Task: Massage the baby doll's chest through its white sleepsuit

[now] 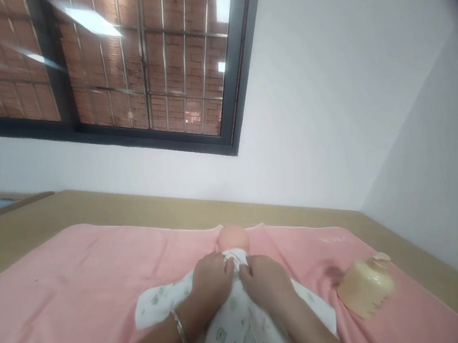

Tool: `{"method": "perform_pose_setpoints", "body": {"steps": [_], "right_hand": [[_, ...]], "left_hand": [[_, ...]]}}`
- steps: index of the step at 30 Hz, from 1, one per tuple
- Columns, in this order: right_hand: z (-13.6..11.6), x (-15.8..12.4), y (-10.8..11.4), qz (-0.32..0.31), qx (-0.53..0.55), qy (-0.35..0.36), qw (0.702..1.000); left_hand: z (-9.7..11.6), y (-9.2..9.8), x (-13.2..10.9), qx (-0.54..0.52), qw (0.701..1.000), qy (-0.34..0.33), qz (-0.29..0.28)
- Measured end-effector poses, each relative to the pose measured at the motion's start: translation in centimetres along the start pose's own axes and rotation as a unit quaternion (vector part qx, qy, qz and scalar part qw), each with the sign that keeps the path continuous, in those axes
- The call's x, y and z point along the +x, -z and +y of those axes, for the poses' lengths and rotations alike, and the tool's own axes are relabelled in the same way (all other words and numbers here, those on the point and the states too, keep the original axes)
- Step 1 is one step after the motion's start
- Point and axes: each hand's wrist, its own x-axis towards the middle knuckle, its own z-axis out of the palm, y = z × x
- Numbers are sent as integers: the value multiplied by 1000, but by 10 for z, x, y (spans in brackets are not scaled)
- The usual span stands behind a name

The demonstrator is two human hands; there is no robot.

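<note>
A: Head view, go. Grip?
B: Both closed. Left hand [213, 279] and right hand [267, 282] pinched the white printed garment [237, 320] at its neckline, fingers curled in.
A: So it lay where?
B: Between and under the hands, on the pink cloth [74, 297], collar just below the doll's round head [232, 237].
A: Around it?
B: Yellow container [364, 288] on the cloth, right of the right sleeve, apart from it. Tan ledge [142, 205] behind, then the barred window [144, 66].
A: Blocking?
B: Only the forearms; they crossed the garment's sides. Bracelet [180, 332] on the left wrist.
A: Orientation?
B: Collar pointed away from the wearer, long axis running back toward the wearer, lower part cut by the frame. Sleeves spread out left and right.
</note>
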Motion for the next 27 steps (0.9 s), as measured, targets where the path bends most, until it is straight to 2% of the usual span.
{"method": "perform_pose_setpoints", "body": {"steps": [2,6,8,10,12,15,18,20,22,25,27], "right_hand": [[1,2,-3,5,1,2,1000],[13,14,-5,-59,80,-15,995],[14,14,-4,-74,92,-14,993],[8,8,-2,-55,66,-6,996],[0,2,0,-20,32,8,999],[-4,1,0,10,10,2,1000],[5,10,-1,-51,58,-18,997],[8,13,-1,-99,97,-2,990],[6,9,-1,-85,76,11,993],[-3,1,0,-8,-8,26,1000],[-5,0,1,-9,-13,30,999]], "left_hand": [[-1,0,0,-8,1000,-4,3],[1,-1,-3,-27,998,-38,53],[3,0,-4,-12,998,-29,47],[3,2,-3,7,1000,-2,13],[2,3,-2,14,1000,-7,-20],[1,1,-1,4,999,-40,-3],[1,-4,-3,-11,996,-67,53],[1,-5,-4,-14,996,-62,65],[1,-4,-4,-12,999,-28,45],[0,-1,-1,-21,1000,8,-10],[-1,0,0,-35,999,17,-27]]}}
